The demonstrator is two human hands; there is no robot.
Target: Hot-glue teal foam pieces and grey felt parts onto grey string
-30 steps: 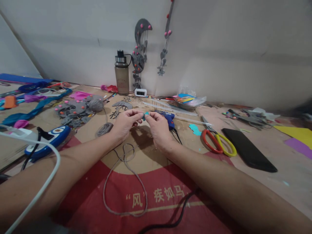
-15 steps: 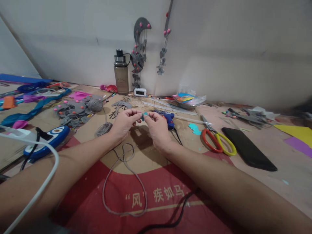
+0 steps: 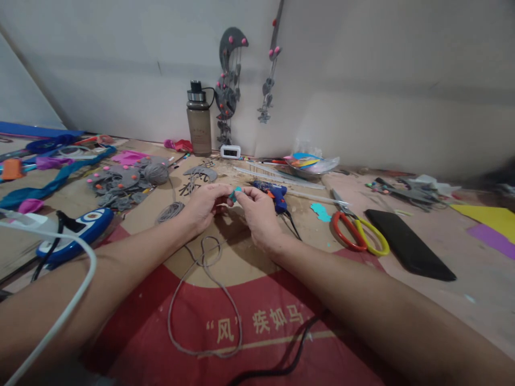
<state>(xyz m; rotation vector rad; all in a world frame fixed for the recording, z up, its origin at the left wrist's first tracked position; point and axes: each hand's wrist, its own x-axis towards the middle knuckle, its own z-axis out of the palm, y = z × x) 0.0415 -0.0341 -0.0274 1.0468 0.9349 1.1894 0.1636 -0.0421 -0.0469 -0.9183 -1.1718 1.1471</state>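
Note:
Between my two hands is a small turquoise felt piece (image 3: 236, 190), pinched at the fingertips above the cardboard. My left hand (image 3: 207, 206) grips its left side, thumb and forefinger together. From the right, my right hand (image 3: 259, 214) presses it between thumb and fingers; most of the piece is hidden. Grey yarn (image 3: 209, 268) lies in a loose loop below my hands, and a small ball of grey yarn (image 3: 171, 213) rests left of my left wrist. Just behind my right hand lies a blue glue gun (image 3: 279, 197).
Red-and-yellow-handled scissors (image 3: 358, 230), a turquoise scrap (image 3: 321, 212) and a black phone-like slab (image 3: 408, 244) lie to the right. A bottle (image 3: 199, 128) and small clock (image 3: 230, 152) stand at the wall. Grey felt pieces (image 3: 120, 182) and a blue-and-white device (image 3: 80, 233) are left; a white cable (image 3: 82, 289) crosses my left forearm.
My fingers shift slightly around the turquoise piece, and the left thumb is less visible now. Both hands stay in nearly the same place; the view moves a little.

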